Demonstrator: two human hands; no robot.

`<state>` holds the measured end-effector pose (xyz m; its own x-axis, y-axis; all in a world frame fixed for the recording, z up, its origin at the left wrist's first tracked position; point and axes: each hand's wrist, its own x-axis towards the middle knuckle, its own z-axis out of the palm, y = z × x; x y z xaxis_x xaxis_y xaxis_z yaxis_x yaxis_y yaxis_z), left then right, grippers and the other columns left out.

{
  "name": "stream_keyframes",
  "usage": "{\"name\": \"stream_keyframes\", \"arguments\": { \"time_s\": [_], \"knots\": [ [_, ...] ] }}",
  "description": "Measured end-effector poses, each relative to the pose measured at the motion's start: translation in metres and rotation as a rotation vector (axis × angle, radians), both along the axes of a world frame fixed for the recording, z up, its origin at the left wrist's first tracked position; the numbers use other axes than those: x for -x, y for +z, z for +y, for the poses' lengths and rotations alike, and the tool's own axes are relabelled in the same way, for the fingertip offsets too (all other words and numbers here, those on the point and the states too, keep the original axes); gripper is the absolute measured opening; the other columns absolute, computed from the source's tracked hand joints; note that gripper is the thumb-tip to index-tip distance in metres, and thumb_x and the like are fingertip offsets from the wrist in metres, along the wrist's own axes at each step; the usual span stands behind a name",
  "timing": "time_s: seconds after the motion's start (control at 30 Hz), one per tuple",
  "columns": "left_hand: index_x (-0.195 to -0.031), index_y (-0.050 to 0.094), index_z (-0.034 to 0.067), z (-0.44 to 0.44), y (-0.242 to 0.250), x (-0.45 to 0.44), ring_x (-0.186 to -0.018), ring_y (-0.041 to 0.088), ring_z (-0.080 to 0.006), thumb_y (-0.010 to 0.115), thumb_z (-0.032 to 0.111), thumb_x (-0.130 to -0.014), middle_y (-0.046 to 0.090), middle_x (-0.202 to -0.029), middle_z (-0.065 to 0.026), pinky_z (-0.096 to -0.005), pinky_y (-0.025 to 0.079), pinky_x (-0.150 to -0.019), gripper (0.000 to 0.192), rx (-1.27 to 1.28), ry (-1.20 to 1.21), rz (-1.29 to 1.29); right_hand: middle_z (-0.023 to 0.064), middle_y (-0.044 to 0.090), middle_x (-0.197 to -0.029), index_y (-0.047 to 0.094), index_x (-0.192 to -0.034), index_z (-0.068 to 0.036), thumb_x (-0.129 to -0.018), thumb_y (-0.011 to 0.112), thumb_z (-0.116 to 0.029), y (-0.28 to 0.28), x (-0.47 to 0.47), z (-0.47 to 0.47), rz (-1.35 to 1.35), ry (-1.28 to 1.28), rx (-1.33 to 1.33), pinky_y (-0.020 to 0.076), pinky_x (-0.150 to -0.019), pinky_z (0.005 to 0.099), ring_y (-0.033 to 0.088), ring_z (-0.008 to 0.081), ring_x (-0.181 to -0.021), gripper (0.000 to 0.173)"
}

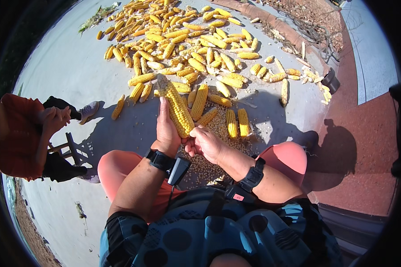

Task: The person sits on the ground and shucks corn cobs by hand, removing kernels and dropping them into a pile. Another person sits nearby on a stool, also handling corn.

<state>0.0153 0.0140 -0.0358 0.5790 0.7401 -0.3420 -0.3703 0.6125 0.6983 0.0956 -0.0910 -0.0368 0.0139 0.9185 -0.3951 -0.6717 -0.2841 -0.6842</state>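
A yellow corn cob (176, 108) rests in my left hand (167, 131), which grips it along its side with the thumb up. Its pale, bare tip points away from me. At the cob's near end, the fingers of my right hand (205, 142) touch the kernels, thumb against the lower edge. Whether loose kernels lie in the right palm is hidden. Beneath both hands spreads a pile of loose kernels (204, 167) on the concrete. Just beyond them lie a large cob (199, 101) and two cobs side by side, one of them the left cob (231, 124).
A heap of corn cobs (173, 40) covers the ground ahead. Stripped cobs lie by a dark pot (330, 80) near a brick edging (264, 13). At left, a person (23, 137) sits beside a small stool frame (72, 148), hands together. Red paving (351, 150) lies right.
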Motion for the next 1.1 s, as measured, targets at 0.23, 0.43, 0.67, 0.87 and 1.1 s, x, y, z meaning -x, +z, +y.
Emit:
{"name": "stream_keyframes", "arguments": {
  "time_s": [0.23,0.43,0.67,0.87,1.1],
  "knots": [
    [-0.107,0.051,0.006,-0.001,0.013,0.001,-0.073,0.059,-0.0220,0.044,0.062,-0.086,0.058,-0.086,-0.0118,-0.0339,0.051,-0.064,0.061,0.126,0.030,-0.033,0.0057,0.054,-0.083,0.044,-0.106,-0.005,-0.089,0.038,-0.019,-0.008,0.006,0.000,-0.218,-0.022,-0.035,0.0499,-0.053,0.0239,0.057,0.0117,-0.063,0.023],
    [-0.106,0.051,0.006,-0.001,0.013,0.005,-0.074,0.058,-0.0218,0.045,0.063,-0.086,0.057,-0.085,-0.0106,-0.0344,0.050,-0.065,0.061,0.094,0.037,-0.032,0.0050,0.057,-0.081,0.052,-0.098,-0.004,-0.090,0.045,-0.023,0.009,0.002,0.000,-0.066,0.021,0.007,0.0482,-0.056,0.0237,0.056,0.0105,-0.065,0.022],
    [-0.105,0.051,0.005,-0.005,0.009,0.004,-0.071,0.058,-0.0222,0.045,0.065,-0.083,0.057,-0.084,-0.0107,-0.0349,0.050,-0.063,0.064,0.075,0.068,0.009,0.0034,0.054,-0.077,0.049,-0.099,-0.004,-0.089,0.045,-0.025,0.001,0.005,0.001,-0.206,0.032,0.023,0.0485,-0.049,0.0221,0.055,0.0097,-0.059,0.023],
    [-0.104,0.052,0.005,-0.004,0.010,0.007,-0.070,0.059,-0.0221,0.043,0.064,-0.086,0.058,-0.083,-0.0110,-0.0349,0.051,-0.062,0.062,0.117,0.079,0.006,0.0048,0.056,-0.081,0.049,-0.100,-0.004,-0.087,0.044,-0.013,0.009,0.007,-0.002,-0.146,-0.019,0.057,0.0450,-0.050,0.0226,0.055,0.0114,-0.062,0.017],
    [-0.106,0.053,0.004,-0.004,0.010,0.009,-0.075,0.059,-0.0211,0.042,0.061,-0.088,0.059,-0.086,-0.0113,-0.0343,0.051,-0.065,0.060,0.093,0.009,-0.068,0.0051,0.056,-0.084,0.048,-0.104,-0.005,-0.090,0.042,-0.017,0.008,0.007,-0.012,-0.240,-0.002,-0.010,0.0466,-0.052,0.0215,0.056,0.0100,-0.064,0.020]
  ]
}}
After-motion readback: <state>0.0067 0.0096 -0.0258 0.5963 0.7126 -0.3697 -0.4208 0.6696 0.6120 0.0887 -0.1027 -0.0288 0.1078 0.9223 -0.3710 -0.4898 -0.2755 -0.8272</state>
